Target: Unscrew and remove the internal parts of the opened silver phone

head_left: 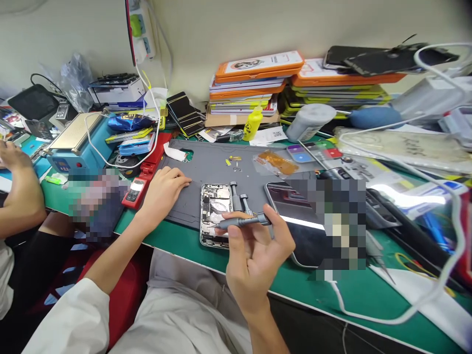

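Observation:
In my right hand (258, 250) is a slim grey screwdriver (239, 222), held between thumb and fingers. It lies nearly level over an opened phone (217, 199), whose inner boards and parts are bare. The hand and tool hide the phone's lower right. Two more grey screwdrivers (235, 195) lie right beside the phone. My left hand (164, 191) rests on the left part of the grey work mat (184, 209), fingers loosely extended and holding nothing I can see. Small metal and yellow parts (236, 158) lie farther back on the mat.
To the right lies a dark-screened device (283, 206), partly blurred, near a white cable (391, 322). Orange boxes (258, 73) are stacked by the wall. A yellow bottle (252, 123) stands behind the mat. At left are a red tool (138, 189), a blue machine (79, 142) and another person's arm (22, 196).

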A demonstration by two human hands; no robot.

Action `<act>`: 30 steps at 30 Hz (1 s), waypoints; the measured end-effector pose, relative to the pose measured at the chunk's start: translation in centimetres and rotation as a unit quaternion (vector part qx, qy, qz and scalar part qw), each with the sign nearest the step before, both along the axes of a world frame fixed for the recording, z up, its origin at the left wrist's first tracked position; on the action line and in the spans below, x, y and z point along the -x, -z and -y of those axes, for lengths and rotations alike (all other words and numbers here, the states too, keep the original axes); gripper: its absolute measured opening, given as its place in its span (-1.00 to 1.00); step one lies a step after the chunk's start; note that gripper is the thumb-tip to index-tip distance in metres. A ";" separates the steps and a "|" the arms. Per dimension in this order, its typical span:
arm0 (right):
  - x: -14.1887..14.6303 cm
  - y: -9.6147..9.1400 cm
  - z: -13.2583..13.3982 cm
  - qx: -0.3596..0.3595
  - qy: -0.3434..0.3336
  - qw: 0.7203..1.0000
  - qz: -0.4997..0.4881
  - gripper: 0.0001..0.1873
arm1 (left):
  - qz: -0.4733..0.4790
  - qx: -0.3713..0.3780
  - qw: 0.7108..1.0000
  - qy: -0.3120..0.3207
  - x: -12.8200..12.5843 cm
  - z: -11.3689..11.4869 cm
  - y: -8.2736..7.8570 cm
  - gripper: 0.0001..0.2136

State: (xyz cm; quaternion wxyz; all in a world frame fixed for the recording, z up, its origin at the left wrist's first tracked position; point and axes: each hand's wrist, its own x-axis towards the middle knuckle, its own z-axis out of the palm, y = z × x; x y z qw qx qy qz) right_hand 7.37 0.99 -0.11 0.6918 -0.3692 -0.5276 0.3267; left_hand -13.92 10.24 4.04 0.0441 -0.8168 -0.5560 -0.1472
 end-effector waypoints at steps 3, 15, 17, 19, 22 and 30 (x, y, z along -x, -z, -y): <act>0.0 0.0 0.0 -0.002 -0.003 1.000 -0.006 -0.33 | 0.035 0.014 0.999 0.000 0.4 -0.3 0.0 -0.77; 0.2 -1.1 0.0 -0.013 0.083 0.994 -0.072 -0.40 | 0.133 0.042 0.988 0.064 -2.6 4.6 -2.3 -0.83; 0.2 -1.2 -0.1 -0.015 0.093 0.992 -0.079 -0.42 | 0.105 0.075 0.986 0.103 -3.4 6.3 -2.5 -0.84; 0.1 -1.2 0.0 -0.012 0.089 0.993 -0.077 -0.42 | 0.084 0.092 0.986 0.114 -3.9 7.3 -2.3 -0.85; 0.0 -1.2 0.0 -0.004 0.079 0.995 -0.067 -0.41 | 0.065 0.091 0.987 0.114 -4.0 7.5 -2.0 -0.85; 0.0 -1.1 0.1 0.010 0.066 0.995 -0.071 -0.42 | 0.002 0.085 0.990 0.112 -4.1 7.1 -1.9 -0.79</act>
